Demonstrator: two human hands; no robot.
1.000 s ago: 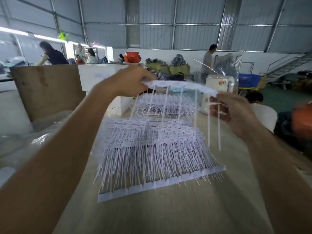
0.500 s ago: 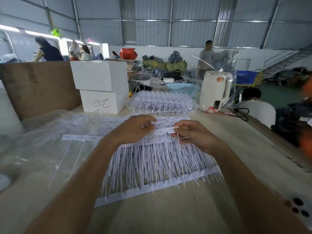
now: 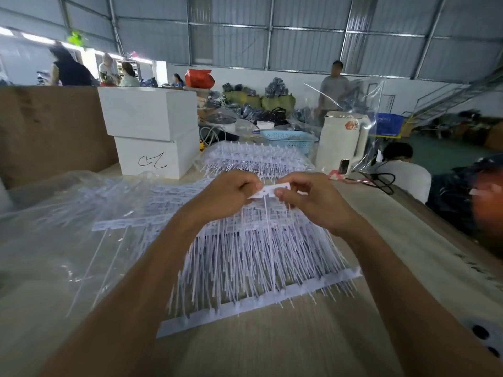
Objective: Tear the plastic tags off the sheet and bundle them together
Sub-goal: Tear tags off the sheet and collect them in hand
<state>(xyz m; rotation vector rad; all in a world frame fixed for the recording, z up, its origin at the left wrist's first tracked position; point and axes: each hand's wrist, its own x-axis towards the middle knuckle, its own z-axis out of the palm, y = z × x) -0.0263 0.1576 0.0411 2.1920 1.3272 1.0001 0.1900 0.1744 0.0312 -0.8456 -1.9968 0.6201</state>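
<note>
A stack of white plastic tag sheets (image 3: 258,262) lies on the wooden table in front of me, thin stems pointing toward me and ending in a white strip. Just above its far edge, my left hand (image 3: 226,194) and my right hand (image 3: 307,200) pinch the two ends of a small white tag strip (image 3: 268,192), knuckles nearly touching. One thin stem hangs down from the strip over the stack. A mostly stripped sheet strip (image 3: 128,223) with two stems lies on the left.
Crumpled clear plastic wrap (image 3: 54,213) covers the table's left side. A second pile of tag sheets (image 3: 258,159) lies farther back, near two stacked white boxes (image 3: 152,131), a blue basket (image 3: 291,138) and a white kettle (image 3: 343,140). People sit at the right.
A second ago both hands held a nearly stripped sheet up high. That sheet now lies on the left, and both hands have come down and lifted a small tag strip off the stack.
</note>
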